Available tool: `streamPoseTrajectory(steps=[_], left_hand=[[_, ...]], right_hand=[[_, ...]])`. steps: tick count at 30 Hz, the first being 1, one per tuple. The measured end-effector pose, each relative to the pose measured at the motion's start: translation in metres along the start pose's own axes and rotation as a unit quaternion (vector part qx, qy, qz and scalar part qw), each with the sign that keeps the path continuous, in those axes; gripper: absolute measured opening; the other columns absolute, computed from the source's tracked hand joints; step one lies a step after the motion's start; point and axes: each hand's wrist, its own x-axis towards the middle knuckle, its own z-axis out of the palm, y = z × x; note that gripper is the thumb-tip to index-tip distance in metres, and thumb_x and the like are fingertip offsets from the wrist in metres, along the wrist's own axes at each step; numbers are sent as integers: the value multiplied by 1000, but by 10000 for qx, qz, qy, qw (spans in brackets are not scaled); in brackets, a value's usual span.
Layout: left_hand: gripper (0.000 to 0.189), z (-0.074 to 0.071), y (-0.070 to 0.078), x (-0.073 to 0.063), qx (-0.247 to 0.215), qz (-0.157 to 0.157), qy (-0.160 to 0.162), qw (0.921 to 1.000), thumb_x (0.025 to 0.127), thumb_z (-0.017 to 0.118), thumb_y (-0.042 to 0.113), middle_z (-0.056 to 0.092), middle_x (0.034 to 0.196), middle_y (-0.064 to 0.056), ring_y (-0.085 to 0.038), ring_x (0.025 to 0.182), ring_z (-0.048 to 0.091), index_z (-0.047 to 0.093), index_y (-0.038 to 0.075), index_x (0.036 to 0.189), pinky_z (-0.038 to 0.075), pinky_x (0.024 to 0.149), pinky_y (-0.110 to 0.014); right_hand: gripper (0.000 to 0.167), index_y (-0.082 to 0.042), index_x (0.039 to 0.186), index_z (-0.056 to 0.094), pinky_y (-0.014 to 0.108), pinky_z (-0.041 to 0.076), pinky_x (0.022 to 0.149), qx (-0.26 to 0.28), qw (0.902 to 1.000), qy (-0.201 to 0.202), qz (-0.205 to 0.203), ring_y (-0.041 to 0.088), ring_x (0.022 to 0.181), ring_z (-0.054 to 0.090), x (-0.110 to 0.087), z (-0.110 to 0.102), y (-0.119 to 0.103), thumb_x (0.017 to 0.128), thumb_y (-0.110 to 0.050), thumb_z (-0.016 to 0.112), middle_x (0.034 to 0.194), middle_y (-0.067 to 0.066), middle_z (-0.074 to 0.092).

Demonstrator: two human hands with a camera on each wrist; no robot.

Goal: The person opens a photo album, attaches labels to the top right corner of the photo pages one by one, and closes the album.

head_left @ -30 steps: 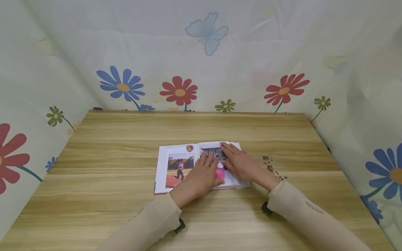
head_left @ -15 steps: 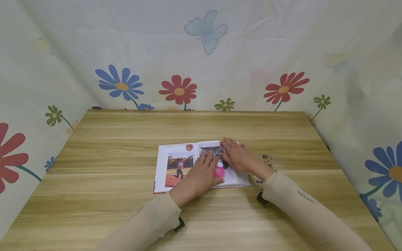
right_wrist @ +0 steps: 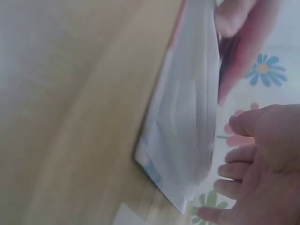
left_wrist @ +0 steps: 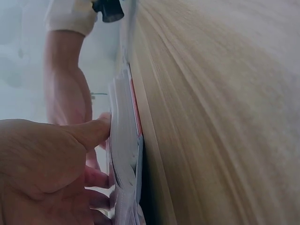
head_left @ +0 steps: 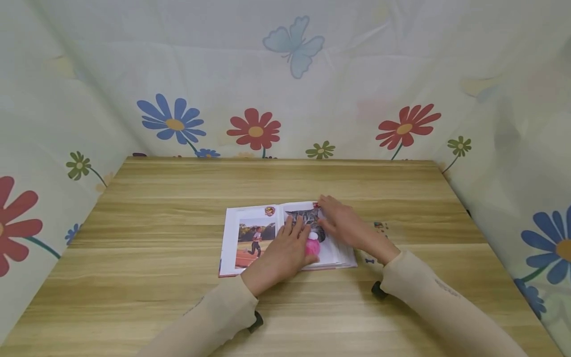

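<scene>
A photo album (head_left: 229,240) lies open on the wooden table. Its left page carries a runner photo (head_left: 255,243) and a small badge sticker (head_left: 269,211); on the right page is a cat picture (head_left: 321,233) with a pink patch. My left hand (head_left: 281,253) rests on the right page with fingers spread, partly covering the cat. Near that page's top right corner is my right hand (head_left: 345,223), fingers loosely bent and holding nothing visible. A bit of a red sticker (head_left: 315,204) shows beside its fingertips. The right wrist view has the right hand (right_wrist: 267,164) beside the stacked pages (right_wrist: 187,103).
Right of the album, partly behind the right forearm, lies a clear sheet of small stickers (head_left: 379,225). The wooden tabletop (head_left: 178,188) extends around the album. A flower-printed cloth (head_left: 205,64) encloses the table's back and sides.
My right hand has shifted up and slightly right across the page corner, uncovering more of the cat picture. The left hand stays in place.
</scene>
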Motion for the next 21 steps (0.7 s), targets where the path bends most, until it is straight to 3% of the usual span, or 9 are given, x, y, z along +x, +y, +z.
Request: streamPoseTrajectory(steps=[6, 13, 21], left_hand=[[81, 1, -1, 1, 83, -5, 11, 10000, 103, 58, 52, 25, 165, -26, -47, 154, 16, 35, -3, 158, 24, 123, -52], [81, -3, 0, 0, 125, -37, -95, 9999, 103, 57, 52, 24, 166, -26, -47, 154, 15, 35, -2, 159, 23, 123, -52], [81, -1, 2, 0, 92, -15, -153, 9998, 103, 56, 52, 22, 166, -26, -47, 154, 13, 33, -2, 159, 22, 124, -51]], right_hand=[[63, 1, 159, 35, 66, 26, 117, -478, 9980, -409, 66, 39, 154, 24, -6, 2, -3, 109, -33, 53, 167, 19, 28], [62, 1, 160, 32, 67, 28, 116, -694, 9964, -491, -43, 42, 152, 25, 4, 3, 1, 110, -32, 48, 167, 21, 27], [59, 0, 160, 31, 72, 22, 115, -506, 9951, -786, 320, 41, 152, 27, 18, -5, 6, 110, -29, 44, 166, 22, 27]])
